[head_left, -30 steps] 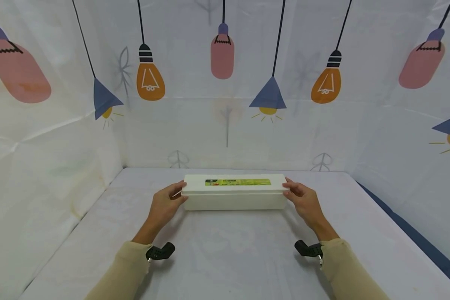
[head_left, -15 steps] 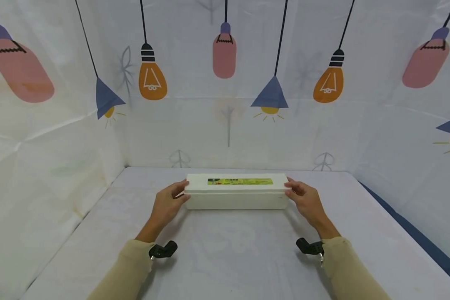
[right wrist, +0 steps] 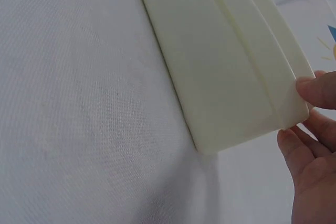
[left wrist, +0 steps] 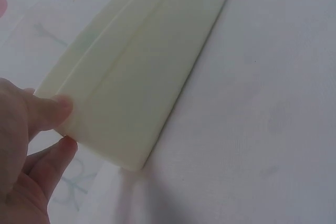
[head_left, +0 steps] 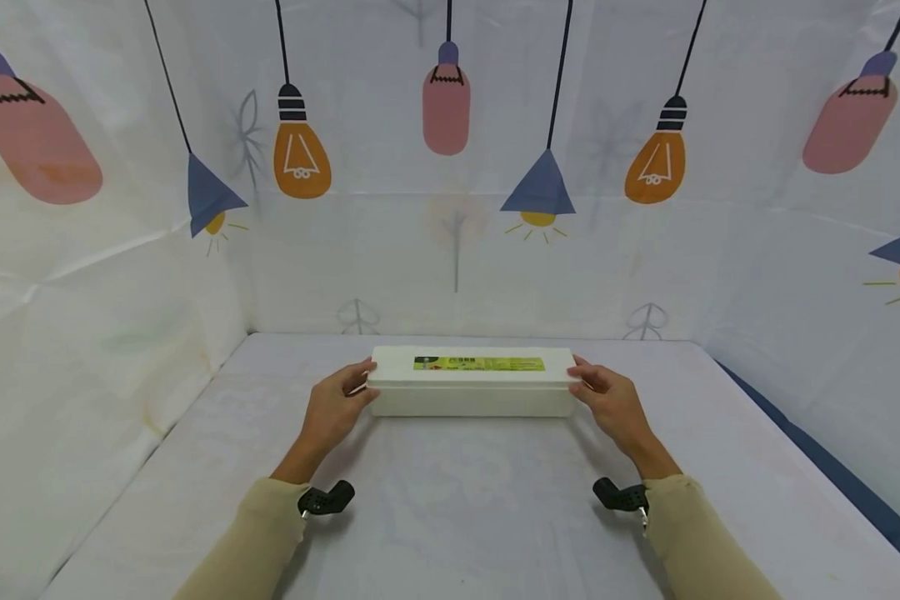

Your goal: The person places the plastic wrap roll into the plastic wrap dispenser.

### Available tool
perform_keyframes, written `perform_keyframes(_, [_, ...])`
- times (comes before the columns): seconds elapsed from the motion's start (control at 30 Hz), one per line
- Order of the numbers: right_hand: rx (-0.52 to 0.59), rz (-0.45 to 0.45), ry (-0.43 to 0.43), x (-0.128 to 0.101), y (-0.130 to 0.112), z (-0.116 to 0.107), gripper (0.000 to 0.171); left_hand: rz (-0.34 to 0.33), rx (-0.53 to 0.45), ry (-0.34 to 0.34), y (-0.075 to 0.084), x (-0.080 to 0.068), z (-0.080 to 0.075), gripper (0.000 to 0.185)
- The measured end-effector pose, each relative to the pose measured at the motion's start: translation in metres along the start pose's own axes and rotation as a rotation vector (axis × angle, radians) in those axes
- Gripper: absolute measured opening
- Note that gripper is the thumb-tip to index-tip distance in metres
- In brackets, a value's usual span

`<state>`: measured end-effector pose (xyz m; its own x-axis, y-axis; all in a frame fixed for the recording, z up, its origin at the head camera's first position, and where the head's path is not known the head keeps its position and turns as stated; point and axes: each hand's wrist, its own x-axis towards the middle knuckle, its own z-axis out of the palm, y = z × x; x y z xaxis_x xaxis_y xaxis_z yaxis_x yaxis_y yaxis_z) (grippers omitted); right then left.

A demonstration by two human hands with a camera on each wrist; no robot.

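While the long white foam box [head_left: 471,383] sat flat on the bench [head_left: 457,508], lid on and nothing lifted, the left hand [head_left: 330,410] clasped its left end and the right hand [head_left: 613,404] its right end. From the left wrist, a thumb and fingers [left wrist: 50,111] curled round the box's end at the lid seam. From the right wrist, the fingers [right wrist: 315,90] pinched the other end likewise.

- The box [head_left: 471,392] my hands grip looks like matt, cream-white foam, smooth, with a glossy green paper label [head_left: 479,363] on its lid.
- The worktop [head_left: 450,517] wears a matt white woven cloth, finely textured.
- My sleeves [head_left: 690,542] are soft beige fabric.
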<state>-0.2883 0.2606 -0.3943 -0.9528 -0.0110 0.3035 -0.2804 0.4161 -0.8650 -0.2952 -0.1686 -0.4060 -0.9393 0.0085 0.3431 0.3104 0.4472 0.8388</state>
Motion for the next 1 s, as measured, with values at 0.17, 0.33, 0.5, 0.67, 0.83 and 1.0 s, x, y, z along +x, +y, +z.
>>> perform_keyframes(0.17, [0.009, 0.007, -0.012, -0.0008, 0.0001, 0.0011, 0.030, -0.002, -0.008, -0.004, -0.0007, 0.0000, -0.0008, 0.048])
perform_keyframes(0.33, [-0.009, -0.007, -0.027, 0.0022, 0.0029, 0.0012, 0.032, -0.005, 0.008, -0.021, -0.0009, 0.0011, -0.0024, 0.050])
perform_keyframes(0.5, [-0.048, -0.005, -0.045, 0.0046, 0.0030, 0.0006, 0.040, -0.041, 0.034, -0.060, -0.0009, 0.0018, -0.0044, 0.052])
perform_keyframes(0.67, [-0.059, -0.004, -0.083, 0.0057, 0.0020, 0.0014, 0.046, -0.078, 0.054, -0.081, -0.0031, 0.0012, -0.0066, 0.051])
perform_keyframes(0.83, [-0.065, -0.008, -0.123, 0.0066, 0.0035, 0.0025, 0.047, -0.075, 0.052, -0.074, -0.0045, -0.0012, -0.0062, 0.051])
perform_keyframes(1.0, [-0.036, -0.012, -0.145, 0.0073, 0.0029, 0.0026, 0.047, -0.052, 0.029, -0.051, -0.0053, -0.0020, -0.0049, 0.049])
